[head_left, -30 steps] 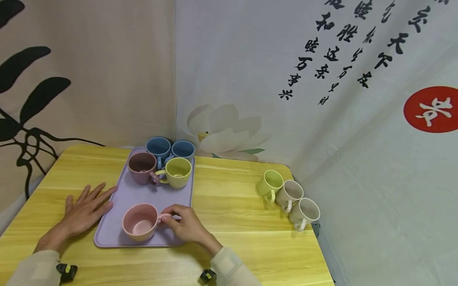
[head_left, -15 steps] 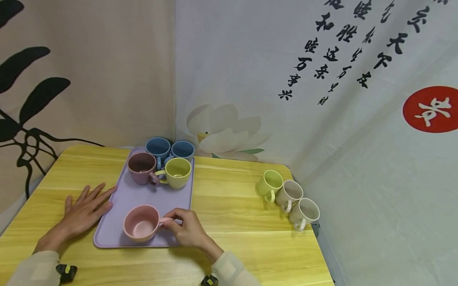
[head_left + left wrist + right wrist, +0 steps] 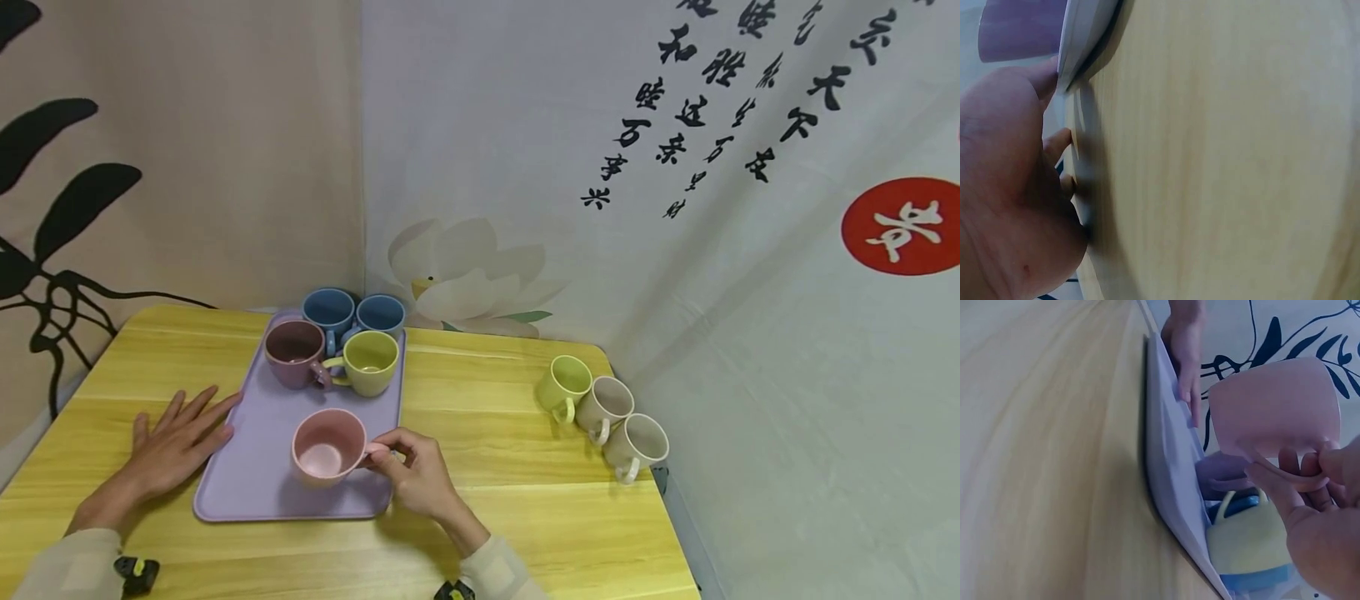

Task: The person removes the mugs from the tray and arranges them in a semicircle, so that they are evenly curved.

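My right hand (image 3: 423,475) pinches the handle of a pink mug (image 3: 328,448). In the right wrist view the pink mug (image 3: 1275,406) is lifted clear of the lavender tray (image 3: 1175,456). Fingers spread, my left hand (image 3: 176,446) rests at the left edge of the tray (image 3: 247,492), and its fingertips touch the rim. On the tray's far half stand a purple mug (image 3: 295,354), a yellow mug (image 3: 371,363) and two blue mugs, one at the left (image 3: 328,310) and one at the right (image 3: 381,314). The left wrist view shows my left hand (image 3: 1016,181) against the wooden tabletop.
At the right of the wooden table (image 3: 495,533) stand a green mug (image 3: 564,385) and two off-white mugs, the nearer one (image 3: 636,446) close to the table's right edge. Behind the table hangs a pale cloth (image 3: 480,150) with printed leaves and characters.
The pink mug has risen off the tray and moved to the right and away from me, with my right hand holding its handle. My left hand has stayed in place.
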A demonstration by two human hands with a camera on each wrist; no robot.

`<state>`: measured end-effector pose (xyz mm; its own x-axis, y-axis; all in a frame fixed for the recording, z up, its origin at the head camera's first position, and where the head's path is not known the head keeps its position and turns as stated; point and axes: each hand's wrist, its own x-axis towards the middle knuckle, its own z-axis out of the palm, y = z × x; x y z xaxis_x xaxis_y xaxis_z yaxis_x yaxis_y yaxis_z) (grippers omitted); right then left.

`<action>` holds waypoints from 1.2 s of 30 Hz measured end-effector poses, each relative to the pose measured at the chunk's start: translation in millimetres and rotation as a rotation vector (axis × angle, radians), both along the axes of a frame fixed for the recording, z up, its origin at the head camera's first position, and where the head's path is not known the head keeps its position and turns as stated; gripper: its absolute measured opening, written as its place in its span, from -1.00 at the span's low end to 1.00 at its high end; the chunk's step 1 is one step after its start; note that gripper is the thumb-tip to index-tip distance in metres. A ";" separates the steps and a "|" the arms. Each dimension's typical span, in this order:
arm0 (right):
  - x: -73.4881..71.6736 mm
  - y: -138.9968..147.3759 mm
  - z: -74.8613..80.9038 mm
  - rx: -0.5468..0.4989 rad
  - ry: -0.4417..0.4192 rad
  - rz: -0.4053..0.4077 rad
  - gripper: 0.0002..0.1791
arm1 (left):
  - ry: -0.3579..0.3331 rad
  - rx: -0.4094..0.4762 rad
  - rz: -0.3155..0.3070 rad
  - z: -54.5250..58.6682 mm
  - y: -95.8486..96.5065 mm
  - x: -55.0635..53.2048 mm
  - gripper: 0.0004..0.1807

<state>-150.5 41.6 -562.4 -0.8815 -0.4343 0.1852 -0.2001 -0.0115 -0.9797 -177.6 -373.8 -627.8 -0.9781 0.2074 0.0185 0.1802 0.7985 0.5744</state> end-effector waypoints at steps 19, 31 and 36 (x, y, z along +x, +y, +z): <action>-0.1 36.4 6.8 -0.057 0.012 -0.054 -0.71 | -0.025 0.012 -0.008 5.3 1.3 2.6 -0.29; -6.3 63.7 14.0 -0.150 0.047 -0.104 -0.71 | -0.014 0.006 -0.010 4.0 1.0 3.1 -0.29; -7.1 72.4 14.7 -0.161 0.053 -0.134 -0.71 | -0.014 0.007 -0.015 4.2 -0.1 2.7 -0.29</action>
